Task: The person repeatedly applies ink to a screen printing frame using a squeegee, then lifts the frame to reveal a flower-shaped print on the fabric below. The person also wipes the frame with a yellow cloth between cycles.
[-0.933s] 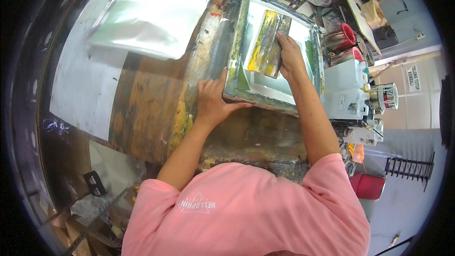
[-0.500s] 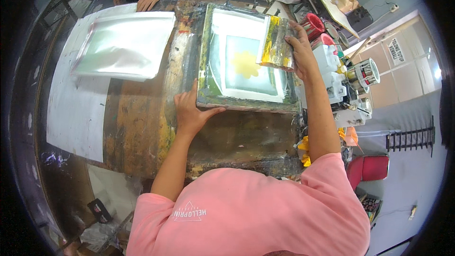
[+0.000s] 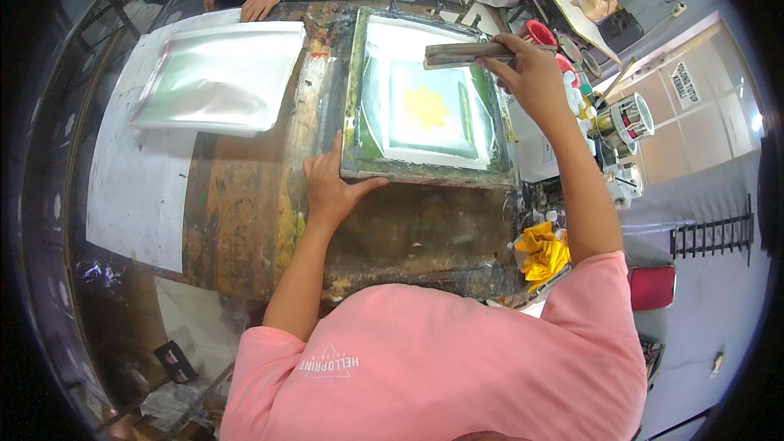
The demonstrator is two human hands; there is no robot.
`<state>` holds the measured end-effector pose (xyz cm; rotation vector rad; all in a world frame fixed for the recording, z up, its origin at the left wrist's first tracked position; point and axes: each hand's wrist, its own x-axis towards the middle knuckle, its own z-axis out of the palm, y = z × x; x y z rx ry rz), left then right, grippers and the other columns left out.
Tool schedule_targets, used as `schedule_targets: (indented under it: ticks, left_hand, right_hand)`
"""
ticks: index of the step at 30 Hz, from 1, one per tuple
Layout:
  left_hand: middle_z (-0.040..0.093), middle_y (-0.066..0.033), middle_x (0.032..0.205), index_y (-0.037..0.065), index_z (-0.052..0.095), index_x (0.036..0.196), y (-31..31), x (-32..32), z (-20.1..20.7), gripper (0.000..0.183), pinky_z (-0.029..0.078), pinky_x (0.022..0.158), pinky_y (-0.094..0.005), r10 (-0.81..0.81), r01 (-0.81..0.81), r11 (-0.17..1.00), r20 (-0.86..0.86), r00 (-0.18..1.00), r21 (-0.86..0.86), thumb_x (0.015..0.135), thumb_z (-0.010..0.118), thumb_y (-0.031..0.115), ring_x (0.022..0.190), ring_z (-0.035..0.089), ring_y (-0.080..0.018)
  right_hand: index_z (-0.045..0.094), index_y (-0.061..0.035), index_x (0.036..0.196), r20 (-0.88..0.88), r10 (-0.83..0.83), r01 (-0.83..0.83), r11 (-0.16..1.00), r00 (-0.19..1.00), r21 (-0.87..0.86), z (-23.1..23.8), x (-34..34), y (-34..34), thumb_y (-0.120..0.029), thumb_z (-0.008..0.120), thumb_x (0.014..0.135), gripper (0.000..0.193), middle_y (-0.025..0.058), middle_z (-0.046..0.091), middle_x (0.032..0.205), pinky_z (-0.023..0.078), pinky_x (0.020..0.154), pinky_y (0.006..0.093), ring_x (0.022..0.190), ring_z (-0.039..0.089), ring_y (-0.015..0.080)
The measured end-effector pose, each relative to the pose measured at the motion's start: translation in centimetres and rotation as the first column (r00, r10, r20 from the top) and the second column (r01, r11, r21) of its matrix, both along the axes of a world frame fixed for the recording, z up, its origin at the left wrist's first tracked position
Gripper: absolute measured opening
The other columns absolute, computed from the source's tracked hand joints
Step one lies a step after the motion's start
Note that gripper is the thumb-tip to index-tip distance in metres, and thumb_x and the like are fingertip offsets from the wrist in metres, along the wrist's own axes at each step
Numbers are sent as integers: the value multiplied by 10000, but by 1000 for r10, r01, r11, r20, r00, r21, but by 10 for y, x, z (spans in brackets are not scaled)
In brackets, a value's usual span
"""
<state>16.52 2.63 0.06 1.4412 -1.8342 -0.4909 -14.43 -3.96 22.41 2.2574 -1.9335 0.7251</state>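
Now pressing flat on the near left corner of the printing screen frame [image 3: 427, 170] with the left hand [image 3: 331, 188], fingers spread, gripping nothing. Closing the right hand [image 3: 529, 73] around a squeegee [image 3: 467, 53], holding it across the screen's far end. Lying on the paint-stained surface [image 3: 245, 204], beside a clear plastic sheet [image 3: 219, 75], another person's hand [image 3: 260, 5] resting behind.

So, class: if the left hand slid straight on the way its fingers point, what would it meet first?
The left hand already touches the green-stained wooden screen frame at its near-left corner; going on, it would probably ride over that frame onto the mesh with the yellow print.
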Motion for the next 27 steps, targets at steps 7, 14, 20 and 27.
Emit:
schedule_targets:
  ticks: [7, 14, 20, 27]
  left_hand:
    - [696, -129, 1069, 16, 497, 1540, 0, 1, -1, 1204, 405, 1005, -462, -4, 4, 999, -4, 1000, -35, 600, 941, 624, 1057, 552, -321]
    - [699, -130, 1069, 7, 506, 1528, -1, -2, -1, 1186, 410, 1000, -467, -10, 9, 999, -20, 1000, -48, 591, 963, 574, 1061, 547, -334]
    - [699, -115, 1026, -39, 527, 1488, -2, -1, 1, 1189, 416, 971, -426, 6, -3, 995, 31, 1000, -95, 590, 941, 622, 981, 575, -300]
    - [709, -136, 1169, 0, 496, 1526, -1, -3, 5, 1187, 418, 1032, -473, 13, -13, 1000, -7, 1000, 7, 560, 1005, 463, 1120, 545, -350]
  right_hand:
    - [763, -75, 1027, -523, 34, -26, 999, 851, 22, 21, 10, 7, -392, 765, 909, 338, 132, 706, 819, 539, 699, 442, 744, 698, 316]
    - [597, -1, 1143, -182, 353, -354, 935, 918, 31, -15, -10, 9, -209, 666, 995, 265, 215, 536, 1382, 557, 878, 526, 1042, 678, 422]
    - [541, -32, 1193, -131, 310, -306, 951, 942, 51, -48, -29, -45, -231, 674, 982, 320, 237, 692, 1036, 533, 823, 531, 993, 671, 453]
    - [550, -70, 1228, -85, 392, -373, 910, 916, 182, -102, -36, -131, -219, 685, 982, 317, 246, 698, 973, 510, 819, 529, 954, 670, 459]
